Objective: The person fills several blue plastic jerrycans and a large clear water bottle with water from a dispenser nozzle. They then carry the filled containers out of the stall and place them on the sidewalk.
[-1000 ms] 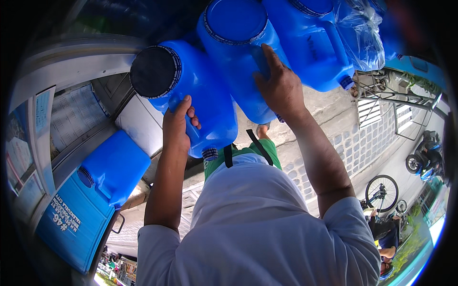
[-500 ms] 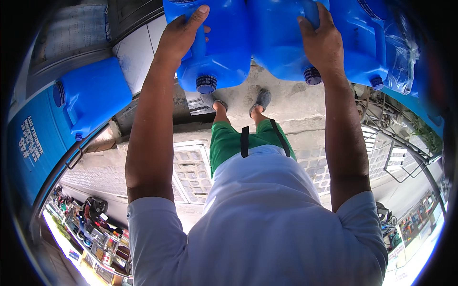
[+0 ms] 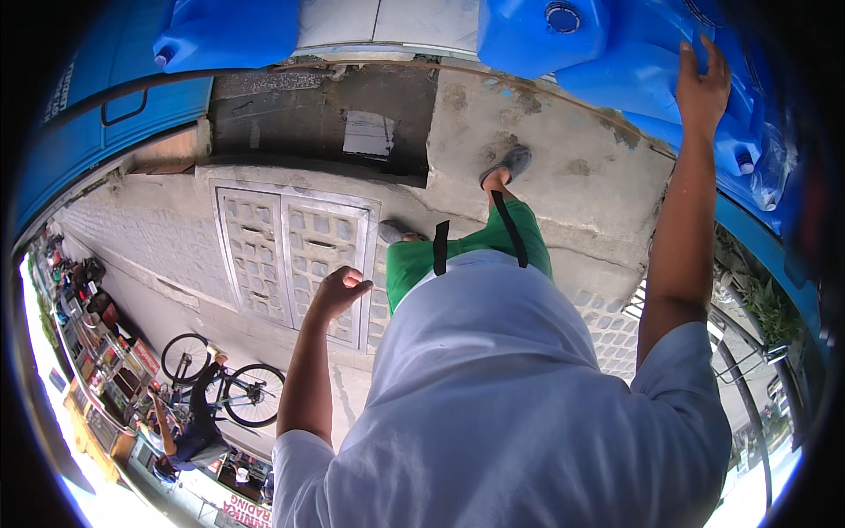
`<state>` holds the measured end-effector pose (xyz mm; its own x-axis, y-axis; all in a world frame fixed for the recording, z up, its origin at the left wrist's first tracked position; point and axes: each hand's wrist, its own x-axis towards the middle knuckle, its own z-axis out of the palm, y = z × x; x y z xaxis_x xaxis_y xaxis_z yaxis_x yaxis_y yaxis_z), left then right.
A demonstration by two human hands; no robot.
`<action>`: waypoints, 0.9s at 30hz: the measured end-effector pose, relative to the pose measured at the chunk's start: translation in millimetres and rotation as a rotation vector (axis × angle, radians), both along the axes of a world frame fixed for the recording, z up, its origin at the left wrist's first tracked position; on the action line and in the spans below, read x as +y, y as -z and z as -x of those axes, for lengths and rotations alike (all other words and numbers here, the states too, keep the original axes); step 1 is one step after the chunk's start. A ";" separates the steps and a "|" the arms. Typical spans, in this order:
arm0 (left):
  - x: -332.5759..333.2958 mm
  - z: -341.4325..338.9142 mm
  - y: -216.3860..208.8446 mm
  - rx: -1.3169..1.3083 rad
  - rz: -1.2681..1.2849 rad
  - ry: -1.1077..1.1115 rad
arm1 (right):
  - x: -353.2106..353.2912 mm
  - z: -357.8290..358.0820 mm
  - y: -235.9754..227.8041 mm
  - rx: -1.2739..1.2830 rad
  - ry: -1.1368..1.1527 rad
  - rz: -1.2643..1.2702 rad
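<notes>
My right hand [image 3: 701, 84] is raised at the upper right, its palm and fingers flat against a blue plastic jug [image 3: 669, 79] that lies among others on a blue vehicle's load. My left hand [image 3: 339, 292] hangs in front of me at mid-left, fingers curled loosely with nothing in them, over the paved ground. Another blue jug [image 3: 541, 35] lies just left of the one I touch. A further blue jug [image 3: 229, 33] rests at the top left.
Below me are a concrete kerb [image 3: 546, 141] and patterned drain covers [image 3: 290, 255]. A blue vehicle panel [image 3: 97, 114] curves along the left. A person on a bicycle [image 3: 211, 396] rides at the lower left past street stalls. Plants and a metal rail stand at the right.
Both hands were up on the blue jugs. Now my left hand has let go and dropped to waist height, while my right hand stays on a jug. My view has swung to the left.
</notes>
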<state>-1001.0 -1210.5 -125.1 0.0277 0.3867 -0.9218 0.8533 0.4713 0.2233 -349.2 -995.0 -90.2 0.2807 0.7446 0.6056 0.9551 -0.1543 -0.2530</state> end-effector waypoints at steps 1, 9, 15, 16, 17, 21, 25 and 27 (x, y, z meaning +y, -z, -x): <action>-33.4 21.2 7.0 -0.055 0.017 -0.013 | -8.1 27.0 -0.9 -0.002 -0.029 -0.035; -198.4 153.7 37.1 -0.375 0.077 -0.367 | -88.8 291.0 -6.6 0.146 -0.358 0.239; -275.6 256.6 9.9 -0.160 -0.240 -0.626 | -55.8 449.6 -62.3 0.186 -0.631 0.451; -293.7 270.5 13.0 -0.085 -0.274 -0.682 | -46.2 471.6 -68.5 0.210 -0.686 0.458; -312.9 284.1 19.1 -0.028 -0.305 -0.754 | -39.3 490.7 -73.9 0.229 -0.763 0.453; -396.2 298.4 56.4 0.183 -0.387 -0.995 | -15.3 567.2 -88.3 0.241 -0.879 0.478; -458.9 272.4 75.7 0.119 -0.159 -1.080 | -0.6 626.3 -91.5 0.318 -0.872 0.655; -472.3 267.5 83.2 0.021 -0.104 -1.036 | 4.2 651.6 -87.6 0.287 -0.898 0.747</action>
<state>-1268.6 -1682.7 -208.3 -0.3791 0.2888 -0.8791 0.0456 0.9547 0.2940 -1000.8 -990.8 -2.5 -0.4638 0.8840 -0.0590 0.7204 0.3376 -0.6059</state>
